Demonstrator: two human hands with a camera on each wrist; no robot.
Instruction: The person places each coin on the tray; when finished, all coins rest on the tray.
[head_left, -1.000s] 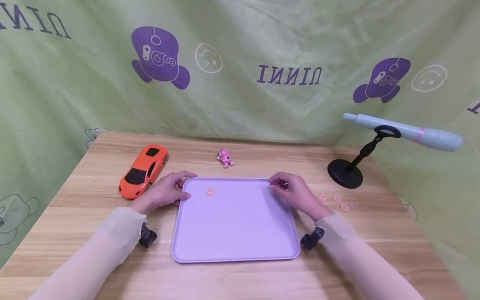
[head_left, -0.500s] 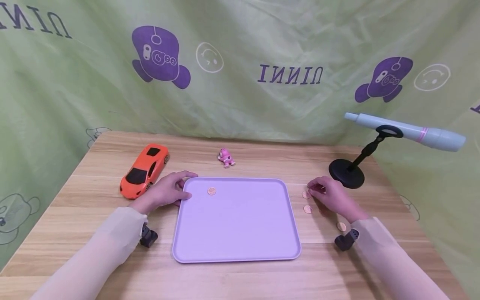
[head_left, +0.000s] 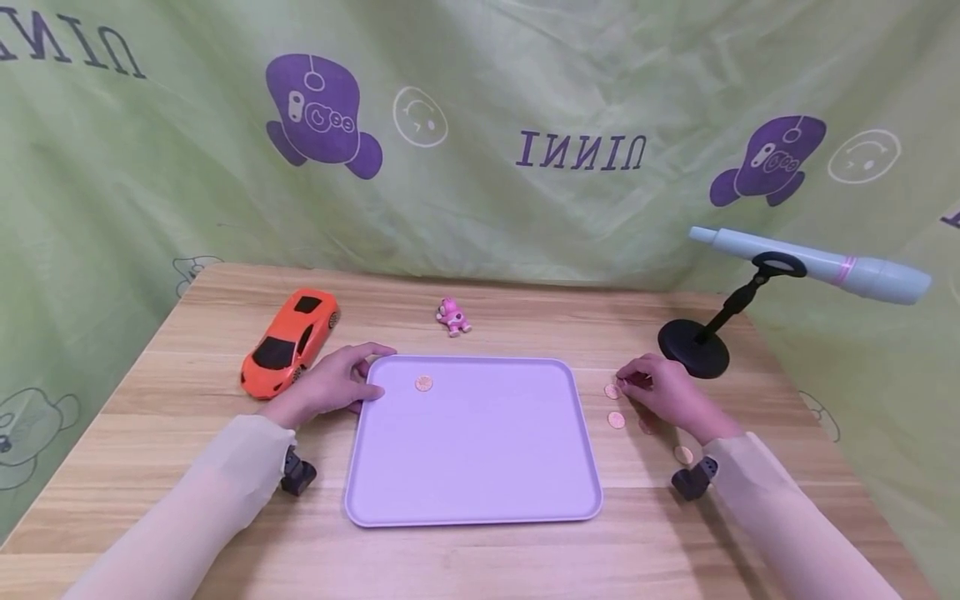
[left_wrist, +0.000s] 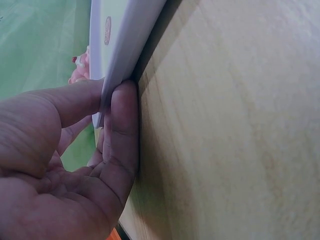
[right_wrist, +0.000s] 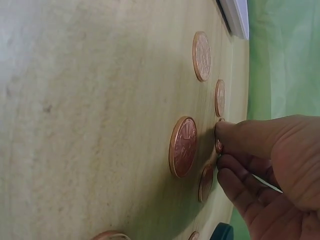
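Observation:
My left hand (head_left: 337, 382) grips the far left corner of a lilac tray (head_left: 480, 510), thumb on the rim and a finger underneath, as the left wrist view shows. One copper-coloured coin (head_left: 423, 383) lies in the tray near that corner. To the right of the tray, my right hand (head_left: 663, 392) reaches down among several loose copper coins. Seen from the right wrist, thumb and fingertips pinch one coin (right_wrist: 219, 143) at the tabletop. Around it lie a coin (right_wrist: 183, 146), another coin (right_wrist: 202, 56) and more, some partly hidden by the hand.
An orange toy car (head_left: 291, 342) stands left of the tray. Behind the tray is a small pink bear figure (head_left: 452, 317). A pale blue microphone (head_left: 810, 260) rests on a black stand (head_left: 693, 347) at back right. A green printed cloth (head_left: 465, 208) hangs behind the table.
My right hand has moved from over the tray's far right corner to the coins on the right, then hardly shifted in the last half second. The left hand stays on the tray.

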